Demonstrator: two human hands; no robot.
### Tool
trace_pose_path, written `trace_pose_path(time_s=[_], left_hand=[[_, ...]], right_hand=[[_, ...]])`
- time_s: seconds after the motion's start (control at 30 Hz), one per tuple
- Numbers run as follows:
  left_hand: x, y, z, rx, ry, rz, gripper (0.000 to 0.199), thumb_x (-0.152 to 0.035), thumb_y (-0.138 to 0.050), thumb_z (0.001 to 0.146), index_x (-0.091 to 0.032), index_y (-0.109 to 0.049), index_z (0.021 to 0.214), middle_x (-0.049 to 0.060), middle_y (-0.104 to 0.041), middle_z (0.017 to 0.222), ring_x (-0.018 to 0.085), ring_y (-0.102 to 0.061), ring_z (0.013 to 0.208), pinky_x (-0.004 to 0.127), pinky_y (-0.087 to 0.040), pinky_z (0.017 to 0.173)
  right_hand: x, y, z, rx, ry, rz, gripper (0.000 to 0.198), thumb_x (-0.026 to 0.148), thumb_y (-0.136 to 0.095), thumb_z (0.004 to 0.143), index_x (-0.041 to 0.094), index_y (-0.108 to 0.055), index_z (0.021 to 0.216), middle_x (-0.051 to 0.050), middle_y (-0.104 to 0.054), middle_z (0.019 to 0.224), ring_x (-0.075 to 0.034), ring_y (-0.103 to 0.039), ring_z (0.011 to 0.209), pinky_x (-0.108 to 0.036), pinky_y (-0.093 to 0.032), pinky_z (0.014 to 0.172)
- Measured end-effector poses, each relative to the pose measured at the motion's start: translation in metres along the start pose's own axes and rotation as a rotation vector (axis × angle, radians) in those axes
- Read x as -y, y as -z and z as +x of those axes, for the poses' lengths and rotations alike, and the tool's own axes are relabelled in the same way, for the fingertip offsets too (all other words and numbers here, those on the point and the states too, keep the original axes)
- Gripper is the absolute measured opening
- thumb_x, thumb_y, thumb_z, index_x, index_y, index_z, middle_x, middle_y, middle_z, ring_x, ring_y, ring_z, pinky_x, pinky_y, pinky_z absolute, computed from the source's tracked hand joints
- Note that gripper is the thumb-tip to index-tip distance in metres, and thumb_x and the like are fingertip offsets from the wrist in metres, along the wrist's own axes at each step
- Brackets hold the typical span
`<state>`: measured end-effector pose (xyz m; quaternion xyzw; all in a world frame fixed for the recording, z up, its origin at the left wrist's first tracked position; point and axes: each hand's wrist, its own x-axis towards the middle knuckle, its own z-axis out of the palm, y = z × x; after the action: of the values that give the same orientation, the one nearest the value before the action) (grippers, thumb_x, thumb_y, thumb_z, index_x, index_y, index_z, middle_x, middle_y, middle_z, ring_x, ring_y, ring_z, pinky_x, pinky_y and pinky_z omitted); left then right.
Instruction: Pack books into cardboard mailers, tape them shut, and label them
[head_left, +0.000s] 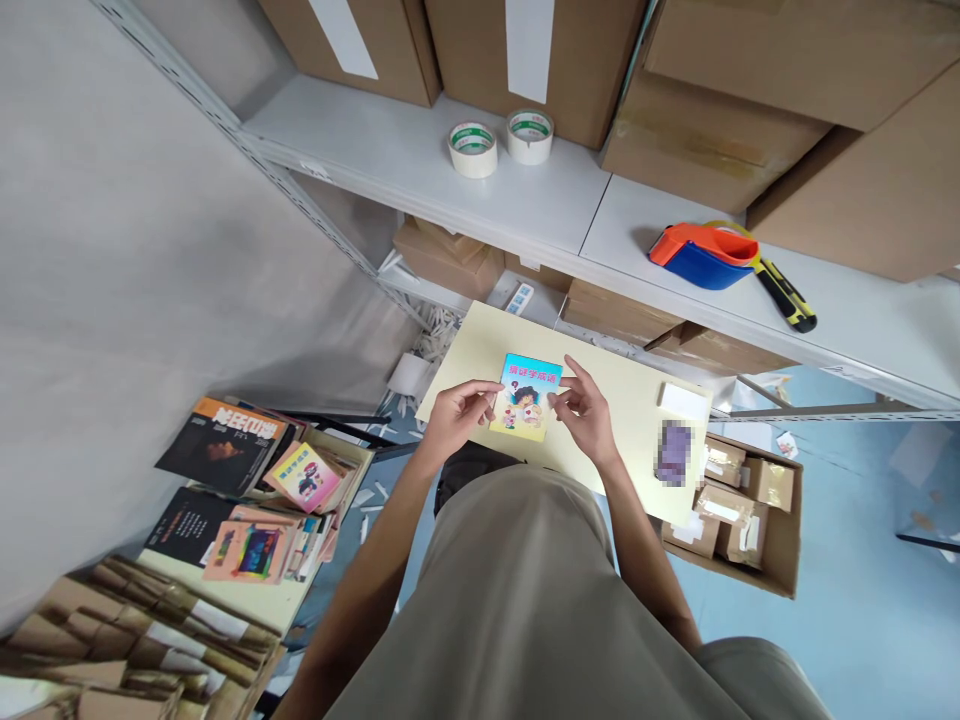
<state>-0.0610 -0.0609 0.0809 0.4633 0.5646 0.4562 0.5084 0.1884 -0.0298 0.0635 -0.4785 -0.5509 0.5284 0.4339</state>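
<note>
A small booklet [527, 408] with a blue-to-yellow cover, pink lettering and a cartoon figure lies between my hands, over the cream table [465, 350]. My left hand [463, 412] pinches its left edge between thumb and fingers. At the right edge, my right hand [583, 405] grips it with thumb and bent fingers, the index finger pointing away. Farther right on the table are a blurred purple item [674, 452] and a white box-like piece [683, 401].
Stacked books and magazines [225, 440] sit at left, above folded cardboard [150, 640]. An open carton [787, 540] of small parcels stands at right. The shelf [570, 200] ahead carries tape rolls [473, 152], an orange-blue tape dispenser [705, 256], a utility knife [784, 295] and large boxes [720, 130].
</note>
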Motion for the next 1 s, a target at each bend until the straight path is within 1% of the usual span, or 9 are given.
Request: trace_pose_path(time_s=[0.13,0.2,0.3,0.4,0.5,0.67,0.8,0.87,1.0], left_hand=[[0.0,0.005,0.002,0.064,0.048,0.024,0.038,-0.049,-0.083,0.085,-0.018,-0.087,0.106,0.003,-0.076,0.073,0.013,-0.062,0.061,0.025,-0.052,0.06],[-0.001,0.005,0.004,0.07,0.076,0.026,0.04,-0.048,-0.085,0.081,-0.018,-0.087,0.107,0.004,-0.079,0.08,0.012,-0.058,0.06,0.025,-0.051,0.059],[0.0,0.0,0.006,0.05,0.108,0.01,0.042,-0.049,-0.088,0.077,-0.018,-0.086,0.107,0.005,-0.081,0.091,0.01,-0.055,0.06,0.024,-0.047,0.057],[0.002,-0.011,0.009,-0.017,0.16,-0.001,0.039,-0.057,-0.084,0.082,-0.019,-0.083,0.09,0.003,-0.076,0.076,0.01,-0.051,0.053,0.025,-0.042,0.052],[0.005,-0.021,0.012,-0.088,0.211,-0.013,0.046,-0.063,-0.079,0.088,-0.02,-0.074,0.075,0.0,-0.066,0.062,0.01,-0.048,0.047,0.025,-0.038,0.048],[0.012,-0.021,0.013,-0.111,0.206,-0.025,0.057,-0.074,-0.072,0.093,-0.019,-0.072,0.075,0.003,-0.067,0.061,0.012,-0.054,0.048,0.025,-0.036,0.045],[0.026,-0.011,0.013,-0.156,0.239,-0.025,0.067,-0.079,-0.056,0.1,-0.017,-0.079,0.091,0.009,-0.078,0.081,0.014,-0.063,0.056,0.025,-0.042,0.046],[0.039,-0.004,0.014,-0.162,0.253,-0.03,0.064,-0.074,-0.054,0.103,-0.016,-0.082,0.104,0.009,-0.081,0.09,0.015,-0.068,0.063,0.025,-0.049,0.053],[0.078,0.012,0.026,-0.183,0.225,0.019,0.04,-0.047,-0.068,0.099,-0.02,-0.08,0.125,0.007,-0.082,0.111,0.016,-0.073,0.081,0.025,-0.059,0.07]], right_hand=[[-0.003,0.003,0.0,0.039,-0.032,0.019,0.047,0.054,-0.073,0.098,0.029,-0.078,0.138,-0.003,-0.079,0.099,-0.014,-0.064,0.068,-0.033,-0.063,0.068],[-0.005,0.005,0.0,0.06,-0.042,0.042,0.043,0.054,-0.069,0.099,0.028,-0.081,0.131,-0.003,-0.081,0.1,-0.015,-0.066,0.071,-0.034,-0.064,0.07],[-0.008,0.004,0.0,0.098,-0.095,0.063,0.046,0.055,-0.081,0.09,0.026,-0.081,0.126,-0.005,-0.085,0.107,-0.017,-0.072,0.076,-0.034,-0.064,0.074],[-0.007,-0.002,-0.003,0.066,-0.205,0.044,0.041,0.063,-0.079,0.092,0.022,-0.08,0.088,-0.007,-0.084,0.083,-0.018,-0.072,0.067,-0.031,-0.059,0.065],[-0.004,-0.01,-0.006,0.014,-0.27,0.025,0.059,0.071,-0.07,0.097,0.023,-0.065,0.063,-0.006,-0.076,0.063,-0.017,-0.066,0.053,-0.029,-0.05,0.052],[-0.007,-0.015,-0.004,0.038,-0.303,-0.013,0.062,0.078,-0.066,0.097,0.023,-0.068,0.07,-0.009,-0.082,0.075,-0.017,-0.068,0.055,-0.029,-0.048,0.05],[-0.024,-0.02,0.005,0.063,-0.312,-0.048,0.067,0.079,-0.052,0.103,0.021,-0.078,0.084,-0.013,-0.085,0.097,-0.019,-0.073,0.063,-0.031,-0.054,0.054],[-0.037,-0.026,0.012,0.071,-0.317,-0.082,0.059,0.076,-0.06,0.1,0.021,-0.083,0.097,-0.011,-0.084,0.101,-0.02,-0.075,0.07,-0.032,-0.058,0.06],[-0.073,-0.048,0.035,0.06,-0.335,-0.108,0.053,0.061,-0.079,0.088,0.023,-0.082,0.124,-0.005,-0.082,0.101,-0.02,-0.076,0.082,-0.035,-0.064,0.077]])
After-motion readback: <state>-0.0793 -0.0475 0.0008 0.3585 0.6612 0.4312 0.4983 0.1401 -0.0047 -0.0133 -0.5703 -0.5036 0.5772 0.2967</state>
